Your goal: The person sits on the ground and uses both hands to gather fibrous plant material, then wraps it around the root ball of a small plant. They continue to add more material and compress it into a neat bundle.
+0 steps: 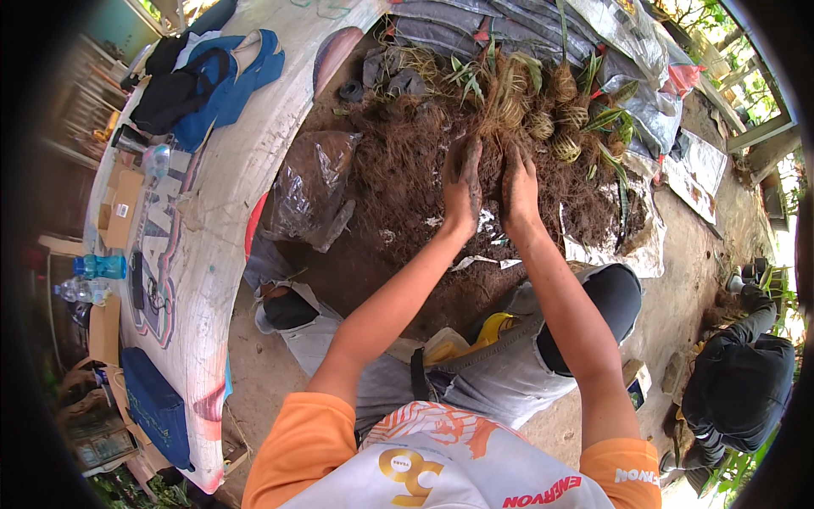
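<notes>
My left hand [463,182] and my right hand [519,182] reach forward over a broad heap of brown fibre, like coconut coir [398,161]. Both are soiled, with fingers stretched out and palms turned toward each other, a gap of dark fibre between them. Their fingertips come up against the near side of a shaggy fibre clump [503,114]. Just beyond and to the right lie several small leafy plants, their bases wrapped in tied fibre balls [568,148]. Whether the fingertips press on the clump is hard to make out.
A clear plastic bag [309,182] lies left of the heap. Grey plastic sheeting [441,30] is piled behind. On the left, a long whitish table [216,212] carries bags, bottles and a blue case [157,407]. Another person in dark clothes [738,382] crouches at right.
</notes>
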The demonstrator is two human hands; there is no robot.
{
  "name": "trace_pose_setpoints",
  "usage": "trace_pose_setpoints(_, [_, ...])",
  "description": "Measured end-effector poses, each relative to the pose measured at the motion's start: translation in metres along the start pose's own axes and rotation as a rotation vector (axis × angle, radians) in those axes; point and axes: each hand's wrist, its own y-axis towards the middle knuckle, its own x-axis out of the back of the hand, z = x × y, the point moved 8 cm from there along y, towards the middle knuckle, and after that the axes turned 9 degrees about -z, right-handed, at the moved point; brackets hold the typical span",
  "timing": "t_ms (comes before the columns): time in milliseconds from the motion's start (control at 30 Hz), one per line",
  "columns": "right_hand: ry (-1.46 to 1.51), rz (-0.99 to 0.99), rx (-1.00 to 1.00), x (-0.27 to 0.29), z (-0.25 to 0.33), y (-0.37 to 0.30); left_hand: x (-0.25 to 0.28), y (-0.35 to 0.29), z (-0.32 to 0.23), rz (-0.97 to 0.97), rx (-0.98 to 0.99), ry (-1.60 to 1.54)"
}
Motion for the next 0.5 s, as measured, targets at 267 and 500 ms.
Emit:
trace_pose_setpoints(267, [0.242, 0.039, -0.166, -0.007, -0.007, -0.004, 0.011, 0.012, 0.02, -0.074, 0.06, -0.169])
trace_pose_setpoints(500, [0.482, 0.066, -0.333, -0.001, -0.029, 0.006, 0.0, -0.01, -0.007, 0.007, -0.376, 0.342])
